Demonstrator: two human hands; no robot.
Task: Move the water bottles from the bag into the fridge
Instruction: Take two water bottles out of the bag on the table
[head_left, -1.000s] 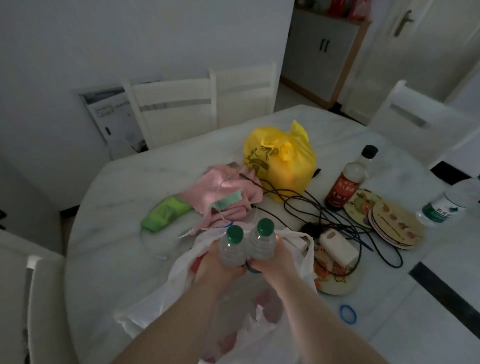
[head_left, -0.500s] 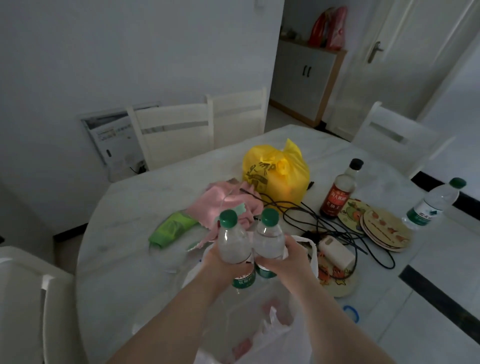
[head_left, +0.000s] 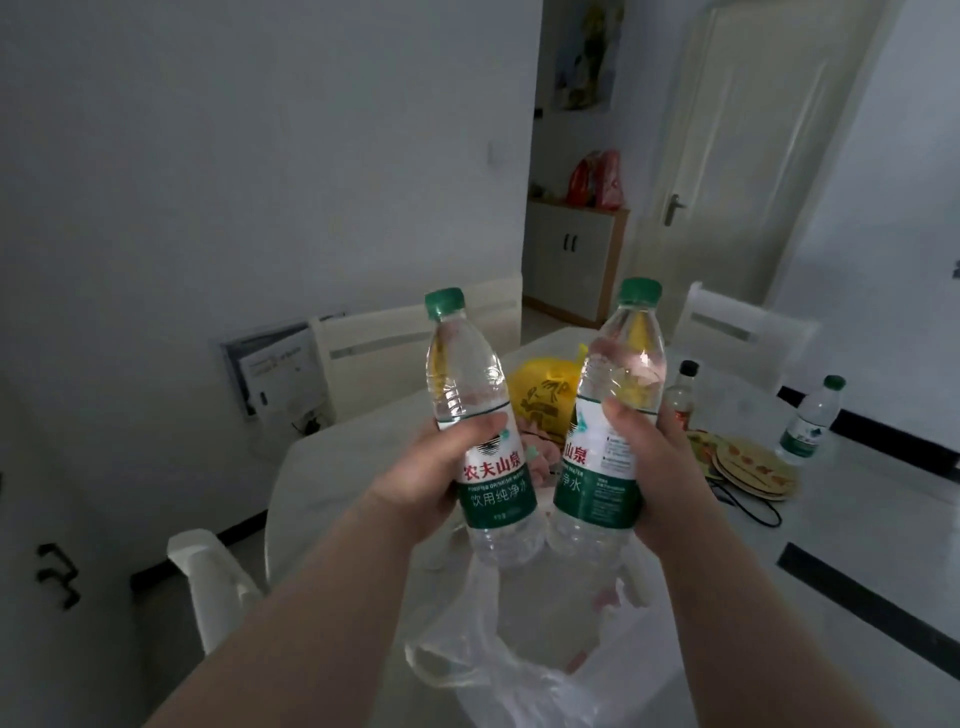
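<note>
Above the bag (head_left: 519, 675), left hand (head_left: 426, 483) fingers (head_left: 480, 427) grip the left bottle (head_left: 467, 384), right hand (head_left: 662, 467) the right bottle (head_left: 623, 364): both out, fridge unseen.

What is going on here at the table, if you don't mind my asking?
A person at the table holds two green-capped water bottles upright, one in each hand: the left hand grips the left bottle and the right hand grips the right bottle. Both are out of the thin plastic bag, which lies open on the table below them. A third bottle stands on the table at the far right. No fridge is in view.
</note>
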